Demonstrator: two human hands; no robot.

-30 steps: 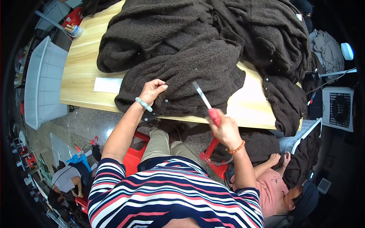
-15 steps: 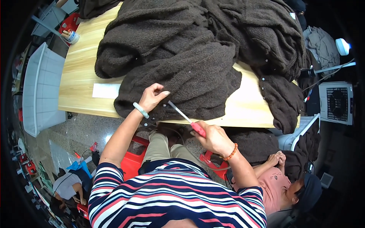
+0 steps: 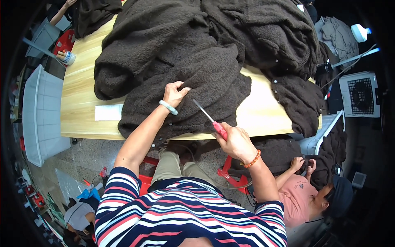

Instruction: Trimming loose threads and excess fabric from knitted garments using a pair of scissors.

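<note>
A dark brown knit garment (image 3: 205, 78) with small buttons lies bunched over the near part of the wooden table (image 3: 80, 94). My left hand (image 3: 176, 94) rests on it, thumb and fingers pinched together at the knit. In my right hand (image 3: 236, 142), the fingers wrap round the pink-red handle of a slim metal-shafted tool (image 3: 219, 131), which looks like a screwdriver. Its tip points up and left, a short way from my left fingertips. Whether the tip touches the knit I cannot tell.
More brown knit garments (image 3: 267, 33) are heaped behind and to the right. A white paper strip (image 3: 108, 112) lies at left, near a white tub (image 3: 35, 119). A tool cup (image 3: 67, 57) stands at the far-left edge. A co-worker in pink (image 3: 297, 197) sits close on my right.
My left hand has moved up and right across the garment, away from its buttoned edge. The tool has shifted slightly right with my right hand. The co-worker's hands have moved apart.
</note>
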